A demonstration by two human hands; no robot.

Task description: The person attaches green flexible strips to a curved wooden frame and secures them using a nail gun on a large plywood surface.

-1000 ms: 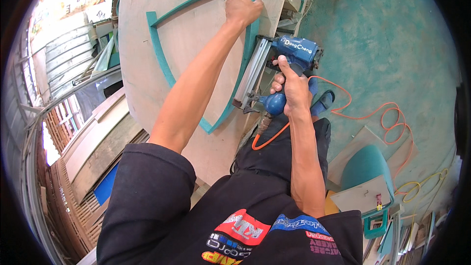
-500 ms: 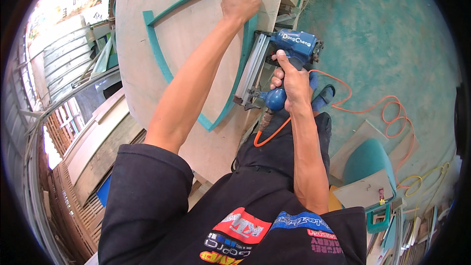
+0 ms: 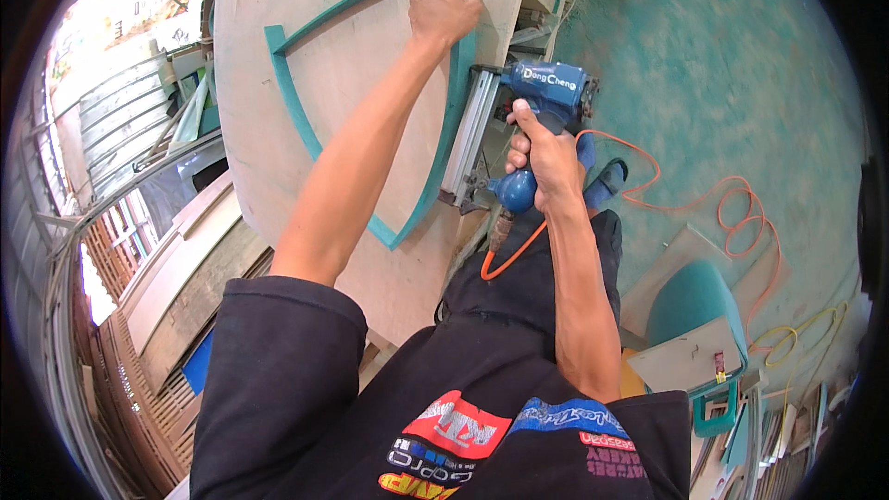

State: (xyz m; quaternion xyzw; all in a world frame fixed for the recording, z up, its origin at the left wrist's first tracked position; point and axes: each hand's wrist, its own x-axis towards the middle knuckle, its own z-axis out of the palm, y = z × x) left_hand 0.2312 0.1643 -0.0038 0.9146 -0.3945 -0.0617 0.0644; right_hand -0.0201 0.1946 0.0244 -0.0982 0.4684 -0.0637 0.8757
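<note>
A teal, shield-shaped frame of narrow strips (image 3: 301, 113) lies on a pale wooden worktop (image 3: 250, 143). My left hand (image 3: 444, 11) is closed at the frame's far right corner; its fingers curl out of sight over the strip there. In my right hand (image 3: 546, 156) is the handle of a blue pneumatic nail gun (image 3: 553, 83), thumb up along the grip. The gun's silver magazine (image 3: 469, 134) lies alongside the right strip of the frame, and its nose at the far end is close to that strip. I cannot tell whether the nose touches it. An orange air hose (image 3: 507, 271) joins the handle's near end.
Right of the worktop, the hose snakes over a teal-stained floor (image 3: 685, 83). A foot in a sandal (image 3: 607, 183) shows beside the gun. A teal chair (image 3: 690, 301) with a board on it stands at lower right, near a yellow hose (image 3: 785, 343). Boards (image 3: 181, 264) lie stacked at left.
The nail gun and my right hand have shifted slightly left. My left hand and the frame have also shifted a little left in the picture; both grips stay the same.
</note>
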